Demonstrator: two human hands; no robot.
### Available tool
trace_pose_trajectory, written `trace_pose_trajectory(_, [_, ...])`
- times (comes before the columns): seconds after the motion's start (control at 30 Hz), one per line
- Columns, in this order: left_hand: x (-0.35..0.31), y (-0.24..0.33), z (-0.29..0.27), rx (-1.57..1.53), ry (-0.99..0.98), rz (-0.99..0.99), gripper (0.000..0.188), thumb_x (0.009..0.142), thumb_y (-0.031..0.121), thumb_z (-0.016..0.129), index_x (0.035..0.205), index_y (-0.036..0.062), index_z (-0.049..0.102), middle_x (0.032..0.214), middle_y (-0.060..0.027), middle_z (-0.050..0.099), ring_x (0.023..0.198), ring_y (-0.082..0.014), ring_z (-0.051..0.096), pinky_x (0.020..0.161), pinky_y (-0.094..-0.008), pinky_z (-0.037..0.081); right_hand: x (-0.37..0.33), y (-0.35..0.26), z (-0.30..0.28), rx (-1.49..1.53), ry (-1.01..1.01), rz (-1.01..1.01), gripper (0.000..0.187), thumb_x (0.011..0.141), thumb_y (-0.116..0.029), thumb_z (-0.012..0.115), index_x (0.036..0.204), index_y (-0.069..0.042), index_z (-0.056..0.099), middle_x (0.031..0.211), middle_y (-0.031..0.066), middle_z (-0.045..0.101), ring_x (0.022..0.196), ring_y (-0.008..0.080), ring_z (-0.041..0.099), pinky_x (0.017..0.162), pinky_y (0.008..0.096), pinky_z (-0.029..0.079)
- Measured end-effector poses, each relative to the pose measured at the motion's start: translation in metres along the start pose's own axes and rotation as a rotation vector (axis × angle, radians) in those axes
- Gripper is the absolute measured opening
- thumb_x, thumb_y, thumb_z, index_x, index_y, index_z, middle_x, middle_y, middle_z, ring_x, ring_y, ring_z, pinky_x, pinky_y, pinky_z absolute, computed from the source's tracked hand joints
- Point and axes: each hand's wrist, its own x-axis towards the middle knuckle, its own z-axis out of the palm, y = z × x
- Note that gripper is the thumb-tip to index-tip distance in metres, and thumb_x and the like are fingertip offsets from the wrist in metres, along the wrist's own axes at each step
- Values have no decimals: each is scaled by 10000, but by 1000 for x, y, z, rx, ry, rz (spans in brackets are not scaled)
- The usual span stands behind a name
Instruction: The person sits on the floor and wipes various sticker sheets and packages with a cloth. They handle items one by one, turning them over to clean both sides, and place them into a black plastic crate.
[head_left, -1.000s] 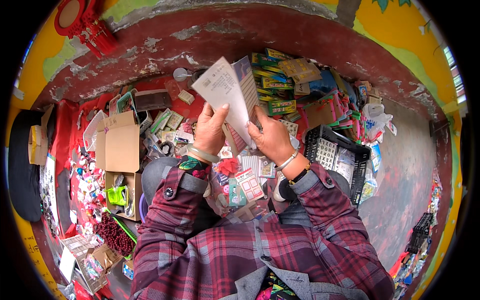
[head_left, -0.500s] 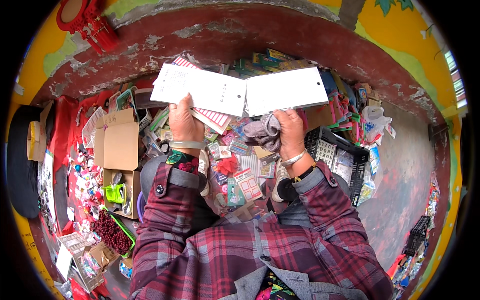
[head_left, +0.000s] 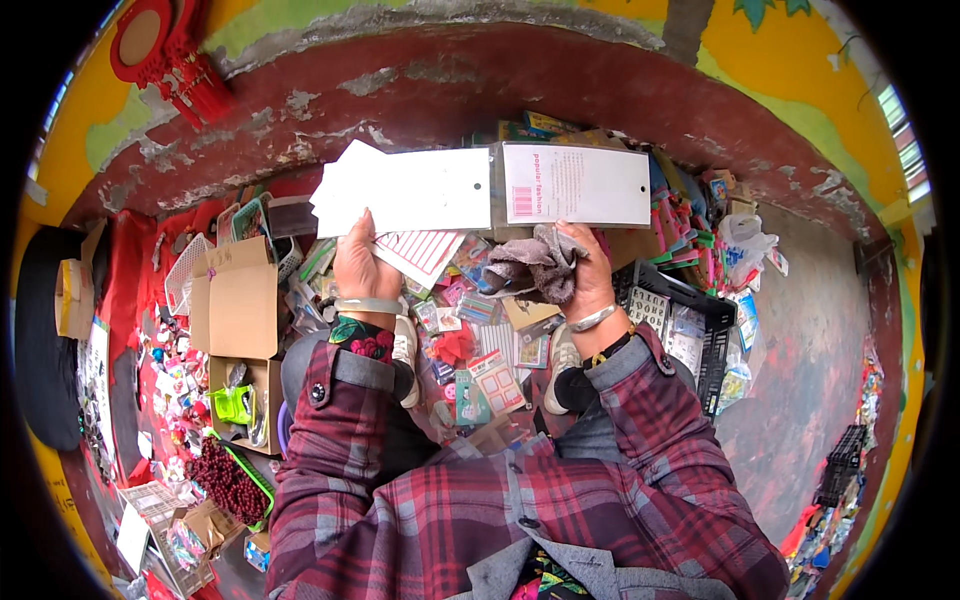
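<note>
My left hand [head_left: 365, 268] is closed on the near edge of several white cards [head_left: 420, 190], fanned a little at their left end, the front one with a punched hole at its right. A red-striped sheet [head_left: 425, 256] sticks out below them beside my fingers. My right hand [head_left: 592, 272] pinches the lower edge of a white card in a clear sleeve [head_left: 600, 185], printed in pink and also with a hole. That same hand grips a bunched grey-purple cloth [head_left: 530, 266]. The two held sets meet at the middle, their inner edges close together.
Small packets and cards [head_left: 485, 310] cover the floor between my feet. An open cardboard box [head_left: 238, 318] and a basket of dark red beads [head_left: 228, 475] stand at left. A black crate [head_left: 715, 335] sits at right, with stacked goods along the peeling red wall [head_left: 480, 90].
The sleeved card in my right hand now lies level, its pink print visible. The cards in my left hand have levelled too, and their face looks blank now.
</note>
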Motion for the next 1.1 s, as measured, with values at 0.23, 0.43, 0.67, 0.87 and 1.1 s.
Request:
trace_pose_trajectory(0.23, [-5,3,8,-21,-61,21,410,897,45,435,1295,3,343,1285,-152,439,1171,-300,441,1001,-469,347,-2,-4,8,46,1,31,119,806,-140,587,884,-52,572,825,55,604,752,179,595,708,306,491])
trace_pose_trajectory(0.43, [-7,6,8,-97,-130,-33,399,896,74,457,1280,11,369,1266,-152,461,1159,-299,451,998,-471,343,-2,-5,5,52,19,-6,109,806,-138,591,873,-52,575,824,59,610,751,177,600,710,305,493])
trace_pose_trajectory(0.67, [-4,3,5,-56,-104,-75,401,892,84,473,1267,-16,375,1252,-151,477,1142,-288,468,996,-448,355,-3,-17,9,69,37,-29,70,798,-105,596,854,-64,594,807,49,617,744,171,603,702,304,499])
trace_pose_trajectory(0.87, [-6,3,8,-22,-90,-50,376,883,62,483,1238,-25,395,1230,-154,492,1116,-279,492,978,-433,383,5,-30,-2,81,-26,-58,81,803,-120,571,828,-45,588,784,60,614,723,183,609,679,300,505])
trace_pose_trajectory(1.1, [-9,3,10,-5,-120,14,374,881,62,485,1238,-14,402,1227,-148,495,1118,-285,490,979,-442,380,2,-33,11,5,55,-93,83,795,-103,571,832,-33,597,776,53,606,714,171,597,651,293,494])
